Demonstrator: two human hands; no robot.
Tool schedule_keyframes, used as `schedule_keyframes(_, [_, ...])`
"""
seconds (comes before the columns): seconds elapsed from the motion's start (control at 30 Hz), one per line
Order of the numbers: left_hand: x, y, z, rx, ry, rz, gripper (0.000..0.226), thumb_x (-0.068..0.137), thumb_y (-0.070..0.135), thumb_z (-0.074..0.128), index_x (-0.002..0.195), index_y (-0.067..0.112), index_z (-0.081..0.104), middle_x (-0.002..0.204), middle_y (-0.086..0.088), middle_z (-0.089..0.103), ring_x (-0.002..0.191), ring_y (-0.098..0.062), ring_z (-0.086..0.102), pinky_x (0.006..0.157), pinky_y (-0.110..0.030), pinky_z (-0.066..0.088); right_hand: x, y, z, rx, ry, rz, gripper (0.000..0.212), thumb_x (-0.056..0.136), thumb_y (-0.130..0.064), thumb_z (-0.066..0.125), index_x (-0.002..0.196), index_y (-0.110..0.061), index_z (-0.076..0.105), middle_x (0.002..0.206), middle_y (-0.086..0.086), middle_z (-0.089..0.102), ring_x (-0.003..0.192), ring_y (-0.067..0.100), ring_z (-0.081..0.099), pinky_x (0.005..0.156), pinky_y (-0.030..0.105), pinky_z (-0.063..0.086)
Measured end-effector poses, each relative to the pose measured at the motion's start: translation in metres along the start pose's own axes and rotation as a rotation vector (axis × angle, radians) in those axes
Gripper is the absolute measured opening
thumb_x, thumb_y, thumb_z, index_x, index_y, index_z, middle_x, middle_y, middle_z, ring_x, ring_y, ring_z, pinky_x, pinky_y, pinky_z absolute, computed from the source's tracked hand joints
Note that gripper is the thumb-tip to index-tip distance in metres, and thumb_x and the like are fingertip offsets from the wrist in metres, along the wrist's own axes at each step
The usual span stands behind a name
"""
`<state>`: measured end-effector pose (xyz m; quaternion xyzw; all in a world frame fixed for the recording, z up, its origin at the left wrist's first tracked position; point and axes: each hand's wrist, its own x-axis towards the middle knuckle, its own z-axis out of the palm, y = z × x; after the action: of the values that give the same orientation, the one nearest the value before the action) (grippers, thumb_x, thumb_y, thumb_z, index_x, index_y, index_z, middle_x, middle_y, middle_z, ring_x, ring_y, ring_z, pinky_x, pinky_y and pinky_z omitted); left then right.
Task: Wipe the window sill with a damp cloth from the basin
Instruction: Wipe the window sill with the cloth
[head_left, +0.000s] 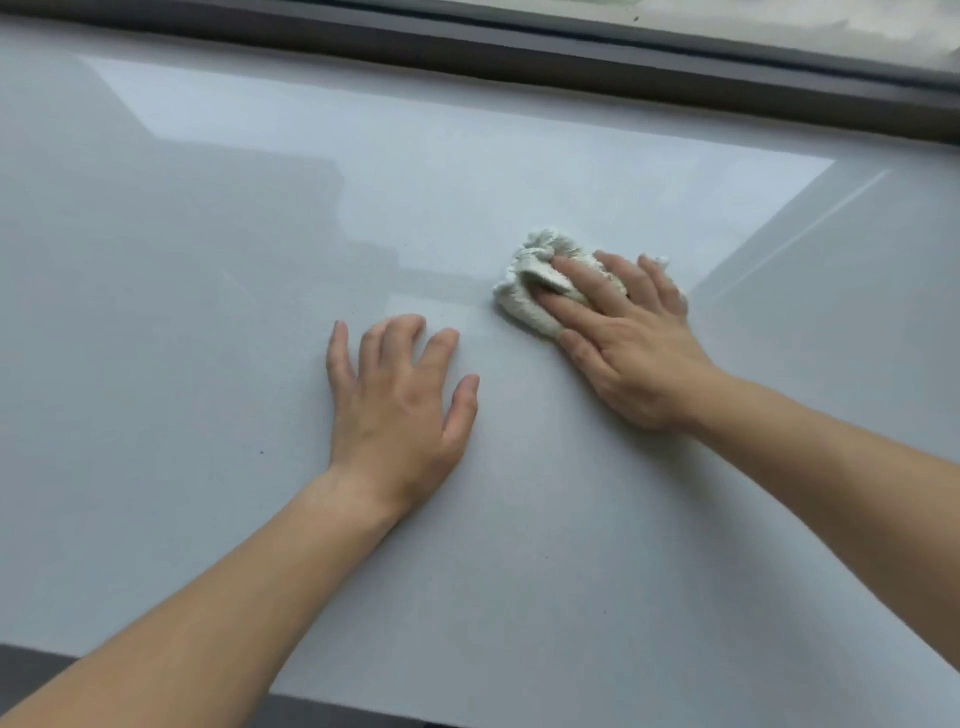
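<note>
The window sill (208, 260) under my palms is smooth, glossy pale grey, stone-like and faintly speckled, mirroring the light. The cloth (530, 291) is white nubby terry, crumpled. The window frame (467, 57) looks dark, matt.

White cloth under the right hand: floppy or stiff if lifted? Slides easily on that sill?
Likely floppy: the cloth lies bunched in soft folds under the right hand. Probably light, though dampness can't be judged. It should slide readily, since the sill looks smooth and glossy.
</note>
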<state>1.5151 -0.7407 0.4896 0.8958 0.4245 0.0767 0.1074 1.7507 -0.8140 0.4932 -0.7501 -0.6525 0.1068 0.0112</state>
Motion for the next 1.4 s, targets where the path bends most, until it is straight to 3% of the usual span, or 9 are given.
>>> schedule_keyframes(0.17, [0.072,0.005,0.006,-0.155,0.001,0.029,0.056,0.092,0.041,0.037,0.141,0.017,0.043,0.16,-0.015,0.019,0.15,-0.03,0.012,0.121,-0.051,0.003,0.067,0.035,-0.011,0.085,0.11,0.454,0.052,0.102,-0.049,0.02,0.153,-0.044,0.023,0.167,-0.01,0.003,0.151,0.029,0.002,0.12,0.052,-0.009])
schedule_keyframes(0.33, [0.132,0.009,0.019,-0.07,-0.101,-0.033,0.061,0.097,0.043,0.032,0.152,0.019,0.022,0.164,-0.013,0.002,0.151,-0.026,-0.006,0.12,-0.051,-0.007,0.049,0.018,-0.007,0.014,0.036,0.06,0.057,0.098,-0.055,0.011,0.152,-0.045,0.027,0.165,-0.018,0.01,0.151,0.024,0.004,0.121,0.047,-0.008])
schedule_keyframes(0.4, [0.134,0.009,0.022,0.045,-0.133,-0.014,0.066,0.096,0.049,0.024,0.154,0.019,0.015,0.164,-0.014,-0.002,0.15,-0.028,-0.01,0.119,-0.054,-0.007,0.067,0.053,-0.018,0.004,0.023,0.077,0.055,0.099,-0.057,0.011,0.152,-0.049,0.025,0.165,-0.018,0.01,0.151,0.022,0.005,0.121,0.043,-0.007])
schedule_keyframes(0.57, [0.131,0.01,0.023,0.091,-0.141,-0.002,0.072,0.094,0.056,0.017,0.155,0.019,0.008,0.164,-0.014,-0.007,0.15,-0.029,-0.015,0.118,-0.056,-0.006,0.123,0.069,-0.026,0.069,0.128,0.475,0.049,0.104,-0.049,0.022,0.152,-0.045,0.026,0.167,-0.008,0.006,0.15,0.033,0.005,0.12,0.052,-0.007])
schedule_keyframes(0.73, [0.132,0.012,0.025,0.111,-0.113,0.009,0.075,0.092,0.058,0.018,0.155,0.017,0.012,0.164,-0.016,-0.002,0.15,-0.031,-0.011,0.118,-0.058,-0.003,0.147,0.022,-0.018,0.03,0.088,0.129,0.055,0.099,-0.052,0.017,0.153,-0.044,0.028,0.166,-0.011,0.013,0.15,0.031,0.007,0.12,0.053,-0.006])
schedule_keyframes(0.9, [0.132,0.011,0.026,0.108,-0.104,0.012,0.074,0.092,0.058,0.018,0.155,0.018,0.012,0.164,-0.015,-0.003,0.15,-0.03,-0.011,0.118,-0.057,-0.003,0.183,0.06,-0.029,-0.002,0.094,0.08,0.049,0.104,-0.05,0.02,0.152,-0.047,0.026,0.163,-0.013,0.019,0.148,0.025,0.013,0.121,0.046,-0.004])
schedule_keyframes(1.17, [0.132,0.011,0.025,0.12,-0.136,0.012,0.073,0.092,0.058,0.013,0.155,0.023,0.006,0.164,-0.015,-0.007,0.149,-0.03,-0.015,0.117,-0.058,-0.005,0.111,0.125,-0.033,0.052,0.155,0.481,0.054,0.099,-0.054,0.018,0.151,-0.045,0.031,0.166,-0.008,0.015,0.148,0.027,0.012,0.121,0.047,-0.002])
schedule_keyframes(1.3, [0.132,0.011,0.024,0.117,-0.132,0.009,0.072,0.092,0.058,0.014,0.155,0.024,0.009,0.164,-0.016,-0.005,0.15,-0.03,-0.012,0.118,-0.058,-0.004,0.095,0.129,-0.027,-0.005,0.1,0.385,0.057,0.098,-0.058,0.012,0.153,-0.047,0.021,0.167,-0.006,0.009,0.149,0.029,0.01,0.121,0.048,-0.002])
schedule_keyframes(1.4, [0.132,0.012,0.023,0.115,-0.141,0.006,0.072,0.092,0.058,0.015,0.155,0.025,0.008,0.164,-0.014,-0.005,0.15,-0.029,-0.013,0.118,-0.057,-0.005,0.086,0.163,-0.039,0.005,0.122,0.548,0.06,0.097,-0.058,0.012,0.153,-0.044,0.024,0.167,-0.002,0.01,0.149,0.03,0.012,0.121,0.048,0.0])
